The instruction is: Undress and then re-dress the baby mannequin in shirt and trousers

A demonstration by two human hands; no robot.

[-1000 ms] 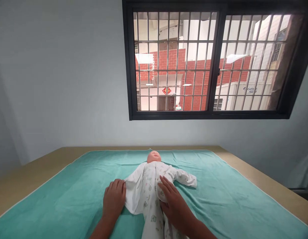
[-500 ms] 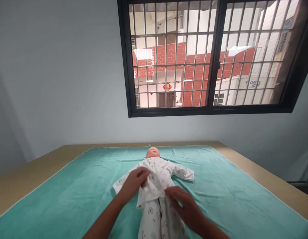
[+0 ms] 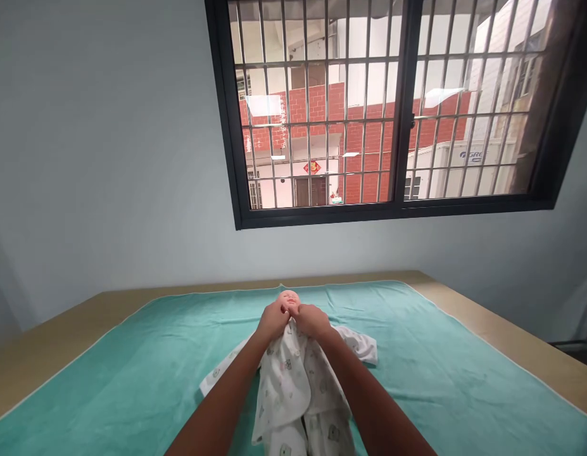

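A baby doll (image 3: 290, 297) lies on its back on a teal blanket (image 3: 416, 367), head toward the wall. It wears a white printed romper (image 3: 286, 383). My left hand (image 3: 273, 319) and my right hand (image 3: 312, 320) sit side by side just below the doll's chin. Both have their fingers pinched closed on the romper's collar edges. My forearms cover most of the doll's chest. One sleeve lies out to the right, the other to the lower left.
The blanket covers a tan table (image 3: 60, 323) that runs up to a grey wall. A black-framed barred window (image 3: 388, 107) is above the table. A grey object shows at the far right edge (image 3: 580, 316).
Both hands moved up from the doll's belly and hips to its neck and closed on the collar. The romper's front flaps now lie together over the chest.
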